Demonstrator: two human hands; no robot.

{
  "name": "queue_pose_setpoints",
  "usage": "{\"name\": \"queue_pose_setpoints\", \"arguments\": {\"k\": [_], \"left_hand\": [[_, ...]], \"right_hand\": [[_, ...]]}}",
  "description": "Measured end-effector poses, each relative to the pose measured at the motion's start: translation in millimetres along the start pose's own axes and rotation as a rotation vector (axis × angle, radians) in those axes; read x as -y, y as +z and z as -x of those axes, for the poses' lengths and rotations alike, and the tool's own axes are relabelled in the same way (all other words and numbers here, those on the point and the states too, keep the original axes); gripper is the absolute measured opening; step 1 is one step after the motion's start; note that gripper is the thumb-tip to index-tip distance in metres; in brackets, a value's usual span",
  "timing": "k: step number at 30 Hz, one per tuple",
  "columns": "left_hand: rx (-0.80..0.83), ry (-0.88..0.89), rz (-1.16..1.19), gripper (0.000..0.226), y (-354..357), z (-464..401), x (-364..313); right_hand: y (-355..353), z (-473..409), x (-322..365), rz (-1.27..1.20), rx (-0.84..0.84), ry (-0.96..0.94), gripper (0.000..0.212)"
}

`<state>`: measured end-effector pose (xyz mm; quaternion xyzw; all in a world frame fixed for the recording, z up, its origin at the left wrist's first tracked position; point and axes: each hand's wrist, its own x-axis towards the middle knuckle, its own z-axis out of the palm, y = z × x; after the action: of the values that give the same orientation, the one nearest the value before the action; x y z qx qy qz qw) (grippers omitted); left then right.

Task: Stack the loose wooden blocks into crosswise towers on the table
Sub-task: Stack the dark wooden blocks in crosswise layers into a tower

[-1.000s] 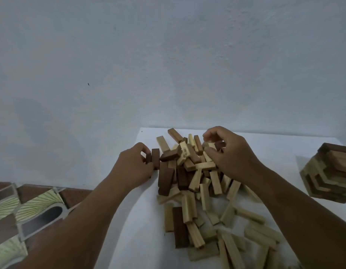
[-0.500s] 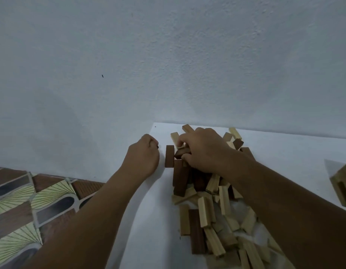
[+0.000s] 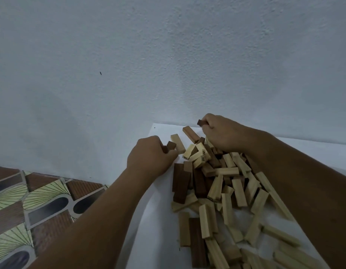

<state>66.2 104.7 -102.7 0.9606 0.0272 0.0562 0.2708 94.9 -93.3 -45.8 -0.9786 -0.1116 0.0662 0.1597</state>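
Hidden: my arms cover part of the block pile (image 3: 222, 183).
Count: too many blocks for me to count.
Left hand (image 3: 150, 158): fingers curled round a dark block (image 3: 170, 146).
Right hand (image 3: 222, 133): fingers pinch a brown block (image 3: 201, 123).

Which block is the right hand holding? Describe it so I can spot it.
Start at the white table's far edge by the wall. Above the block pile, the right hand grips a dark brown block, only its end showing. Its neighbours lie on the table; it is lifted.
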Motion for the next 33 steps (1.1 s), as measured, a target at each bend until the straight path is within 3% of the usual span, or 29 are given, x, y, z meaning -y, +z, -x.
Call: {"name": "queue_pose_setpoints", "arguments": {"k": [3,6,11,18,25,29,33], "left_hand": [[-0.066,-0.018,0.204,0.025,1,-5,-2],[-0.028,-0.039,0.332,0.026,8,-16,-9],[-0.03,-0.015,0.171,0.027,18,-38,-11],[0.062,0.072,-0.082,0.058,26,-49,-13],[0.075,0.013,-0.224,0.043,25,-49,-41],[0.036,0.013,-0.242,0.044,19,-42,-45],[0.005,0.049,-0.111,0.051,1,-29,-45]], "right_hand": [[8,-15,-1,-0.072,-0.103,0.0,0.045],[20,-35,2,0.042,-0.262,0.047,0.037],[32,-53,2,0.097,-0.232,0.163,0.034],[28,-44,-5,-0.174,-0.418,0.152,0.042],[-3,15,-24,-0.321,-0.45,0.153,0.039],[-9,63,-42,-0.334,-0.496,0.157,0.047],[0,113,-60,-0.23,-0.462,0.235,0.045]]}}
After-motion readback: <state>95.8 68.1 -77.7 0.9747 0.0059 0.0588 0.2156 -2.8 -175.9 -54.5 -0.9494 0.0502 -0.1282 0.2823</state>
